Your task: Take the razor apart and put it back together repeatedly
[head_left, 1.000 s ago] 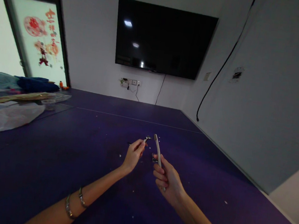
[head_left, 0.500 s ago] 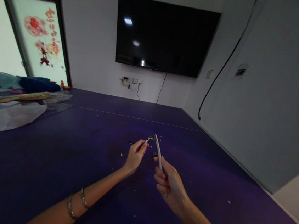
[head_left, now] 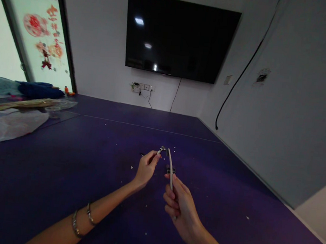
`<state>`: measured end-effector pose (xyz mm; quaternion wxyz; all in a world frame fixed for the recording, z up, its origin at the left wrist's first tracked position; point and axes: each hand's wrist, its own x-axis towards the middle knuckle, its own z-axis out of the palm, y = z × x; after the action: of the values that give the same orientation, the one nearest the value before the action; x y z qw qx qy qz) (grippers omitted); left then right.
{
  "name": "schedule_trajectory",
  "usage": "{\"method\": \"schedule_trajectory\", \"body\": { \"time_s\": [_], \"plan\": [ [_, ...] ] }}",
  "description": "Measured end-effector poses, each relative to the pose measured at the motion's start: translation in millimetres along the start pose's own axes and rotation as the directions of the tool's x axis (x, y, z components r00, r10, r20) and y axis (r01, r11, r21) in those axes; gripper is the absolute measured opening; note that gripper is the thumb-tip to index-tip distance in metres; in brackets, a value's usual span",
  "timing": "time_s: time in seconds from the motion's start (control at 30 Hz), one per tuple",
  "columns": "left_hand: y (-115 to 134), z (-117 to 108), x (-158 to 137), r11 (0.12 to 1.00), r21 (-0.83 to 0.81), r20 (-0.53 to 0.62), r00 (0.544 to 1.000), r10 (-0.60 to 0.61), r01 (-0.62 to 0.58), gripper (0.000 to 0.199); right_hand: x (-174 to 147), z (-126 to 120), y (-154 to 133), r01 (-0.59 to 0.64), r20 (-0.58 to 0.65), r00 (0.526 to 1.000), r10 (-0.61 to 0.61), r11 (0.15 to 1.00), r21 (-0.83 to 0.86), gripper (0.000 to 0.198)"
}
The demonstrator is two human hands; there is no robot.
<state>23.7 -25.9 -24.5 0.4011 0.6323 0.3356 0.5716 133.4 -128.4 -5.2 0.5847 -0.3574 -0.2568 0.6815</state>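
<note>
A small tool is pinched by the left hand above the purple surface; just beside it, a toothbrush is gripped by the right hand. Light, steady pressure should be used.

From that person's head over there, the one camera faces forward and down across the purple surface, left hand and right hand near, television farther off.

Pale toothbrush, slightly tilted, beside white-handled razor
</note>
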Motion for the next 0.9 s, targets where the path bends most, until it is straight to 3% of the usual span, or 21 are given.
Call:
{"method": "schedule_trajectory", "body": {
  "time_s": [0.13,0.47,0.77,0.9],
  "plan": [
    [2.2,1.5,-1.9,1.0,0.021,0.003,1.0,0.011,-0.011,0.026,2.1,2.0,-3.2,0.044,-0.003,0.999,-0.044,0.998,0.038,0.033],
    [3.0,3.1,-2.9,0.998,0.057,0.01,0.999,0.039,-0.039,0.023,-0.5,7.5,2.5,0.027,-0.047,0.999,-0.023,0.996,0.087,0.035],
    [0.5,1.5,-0.6,1.0,0.003,-0.002,1.0,0.017,-0.017,0.023,-10.3,14.0,10.8,-0.038,-0.042,0.998,0.043,0.992,0.122,0.034],
    [0.4,2.8,-0.4,1.0,-0.014,0.003,1.0,0.024,-0.024,0.022,-9.3,15.9,2.8,-0.001,-0.028,1.0,0.005,0.987,0.158,0.033]
  ]
}}
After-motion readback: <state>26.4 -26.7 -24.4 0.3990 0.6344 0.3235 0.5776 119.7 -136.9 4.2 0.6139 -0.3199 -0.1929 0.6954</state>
